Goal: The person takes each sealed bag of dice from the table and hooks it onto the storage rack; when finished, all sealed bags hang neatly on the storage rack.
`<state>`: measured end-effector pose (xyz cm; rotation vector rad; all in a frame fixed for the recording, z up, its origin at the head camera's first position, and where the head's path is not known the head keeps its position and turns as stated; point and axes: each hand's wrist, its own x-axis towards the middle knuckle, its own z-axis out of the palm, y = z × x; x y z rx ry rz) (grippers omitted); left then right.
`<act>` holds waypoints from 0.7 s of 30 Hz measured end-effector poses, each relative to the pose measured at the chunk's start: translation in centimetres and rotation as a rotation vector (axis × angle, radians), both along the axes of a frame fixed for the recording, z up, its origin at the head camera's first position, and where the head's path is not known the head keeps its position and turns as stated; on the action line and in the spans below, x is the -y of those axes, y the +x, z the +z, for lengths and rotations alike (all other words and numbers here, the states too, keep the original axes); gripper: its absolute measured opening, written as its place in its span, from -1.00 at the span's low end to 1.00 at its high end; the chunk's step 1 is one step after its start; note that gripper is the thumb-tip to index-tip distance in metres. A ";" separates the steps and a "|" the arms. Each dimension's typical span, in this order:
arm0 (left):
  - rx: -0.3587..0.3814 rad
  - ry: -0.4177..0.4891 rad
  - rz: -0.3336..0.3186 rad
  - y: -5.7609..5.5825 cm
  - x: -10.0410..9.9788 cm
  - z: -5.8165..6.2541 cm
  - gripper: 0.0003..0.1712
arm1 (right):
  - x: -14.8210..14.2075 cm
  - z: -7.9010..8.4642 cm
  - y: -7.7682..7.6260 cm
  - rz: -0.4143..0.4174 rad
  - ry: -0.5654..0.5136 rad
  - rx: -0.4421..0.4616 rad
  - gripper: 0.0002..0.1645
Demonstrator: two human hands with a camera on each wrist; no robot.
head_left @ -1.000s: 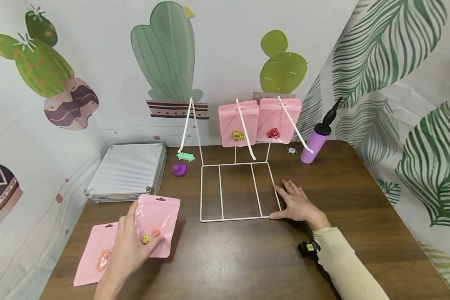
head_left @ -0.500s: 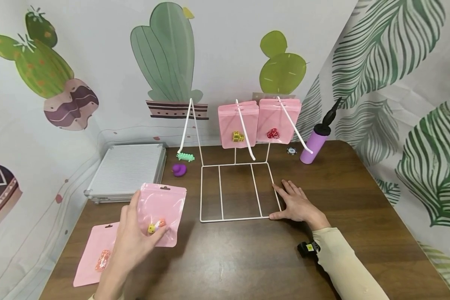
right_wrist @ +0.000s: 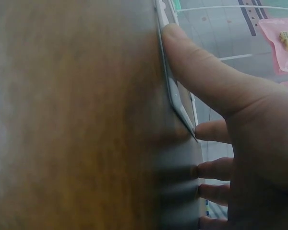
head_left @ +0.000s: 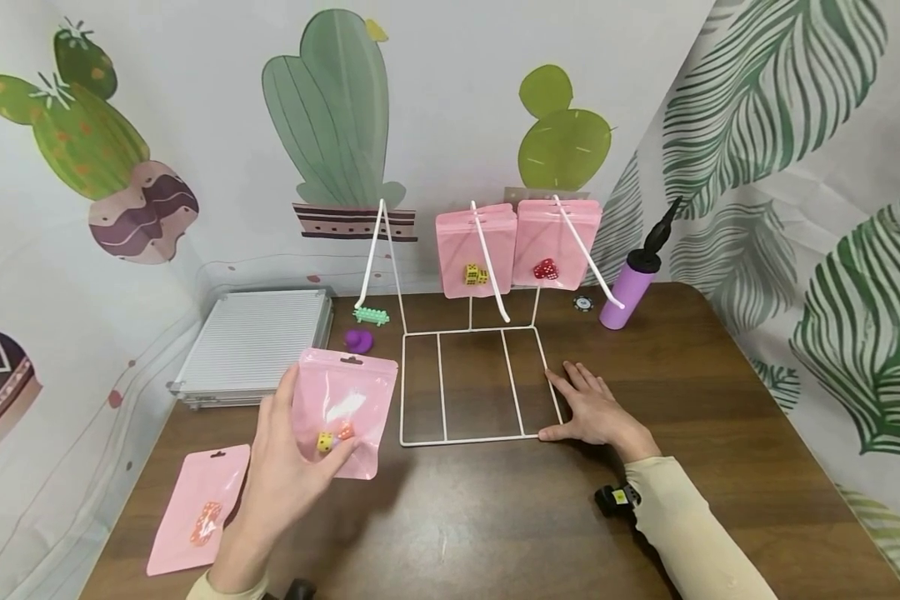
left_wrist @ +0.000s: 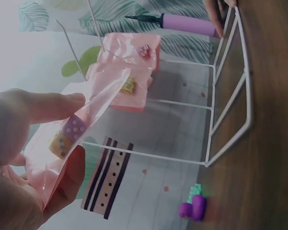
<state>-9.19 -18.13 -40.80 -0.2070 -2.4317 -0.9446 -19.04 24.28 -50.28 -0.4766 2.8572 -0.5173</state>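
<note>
My left hand (head_left: pixel 281 479) pinches a pink zip bag (head_left: pixel 337 387) between thumb and fingers, held upright above the table left of the white wire display rack (head_left: pixel 465 440). Yellow, orange and purple dice (left_wrist: pixel 74 127) show through its clear front, and a hang hole is near its top. Pink bags of yellow dice (head_left: pixel 456 250) hang on the rack's middle prong, and a pink bag of red dice (head_left: pixel 534 242) hangs on the right prong. Nothing hangs on the left prong. With fingers spread, my right hand (head_left: pixel 592 408) rests on the rack's front right base corner and the table.
Another pink bag with orange dice (head_left: pixel 195 492) lies flat at the table's left. Behind it stands a silver case (head_left: pixel 258 337). A purple rubber duck (head_left: pixel 358 341) and a green toy (head_left: pixel 371 316) sit left of the rack; a purple hand pump (head_left: pixel 627 292) and poker chip (head_left: pixel 582 303) sit right.
My left hand has carried the pink bag up and to the right, toward the rack, uncovering more of the bag on the table. My right hand has stayed on the rack's corner.
</note>
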 end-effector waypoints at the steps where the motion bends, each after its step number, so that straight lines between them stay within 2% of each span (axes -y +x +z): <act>1: -0.010 0.004 -0.003 0.0 -0.1 0.2 0.43 | 0.0 0.0 0.0 0.000 0.000 0.001 0.35; 10: -0.103 0.027 -0.070 -0.1 -1.3 2.0 0.39 | 0.1 -0.2 0.1 0.001 0.003 0.008 0.35; 17: -0.128 0.045 -0.111 -0.6 -2.0 2.8 0.36 | 0.2 -0.2 0.1 0.003 -0.001 0.008 0.35; 21: -0.184 0.052 -0.123 -1.1 -2.2 3.2 0.35 | 0.2 0.0 0.0 -0.004 -0.005 0.018 0.35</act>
